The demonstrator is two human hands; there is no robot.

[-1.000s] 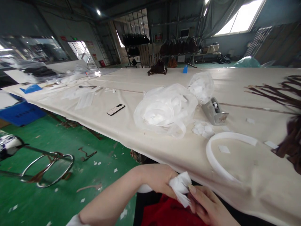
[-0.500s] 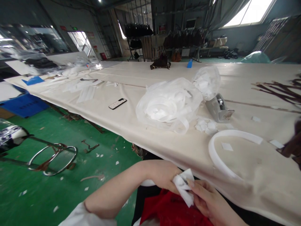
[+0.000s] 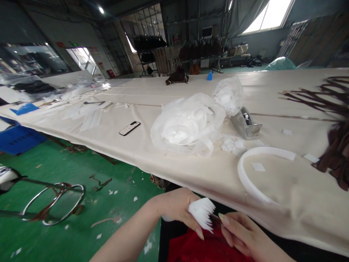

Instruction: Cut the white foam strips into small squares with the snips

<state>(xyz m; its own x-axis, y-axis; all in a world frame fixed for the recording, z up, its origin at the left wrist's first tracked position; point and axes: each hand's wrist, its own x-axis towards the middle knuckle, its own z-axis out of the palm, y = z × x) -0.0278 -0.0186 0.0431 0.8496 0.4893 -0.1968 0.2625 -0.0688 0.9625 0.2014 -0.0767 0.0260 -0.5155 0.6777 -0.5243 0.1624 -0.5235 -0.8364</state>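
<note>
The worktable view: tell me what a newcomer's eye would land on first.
Probably the big translucent white plastic bag bulging with white strips, mid-table near the front edge of the long cream-covered table. Next, the curved white flat band to its right, and the fanned stack of white strips in the left hand, above the red cloth. The bright green floor also stands out at left.

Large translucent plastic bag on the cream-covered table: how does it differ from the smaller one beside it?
The large translucent plastic bag spreads wide; the smaller translucent plastic bag is narrower and sits farther back. White strip lies coiled in the large bag; the smaller bag seems to hold bunched white pieces. Both are crumpled and rest on the cream-covered table.
</note>
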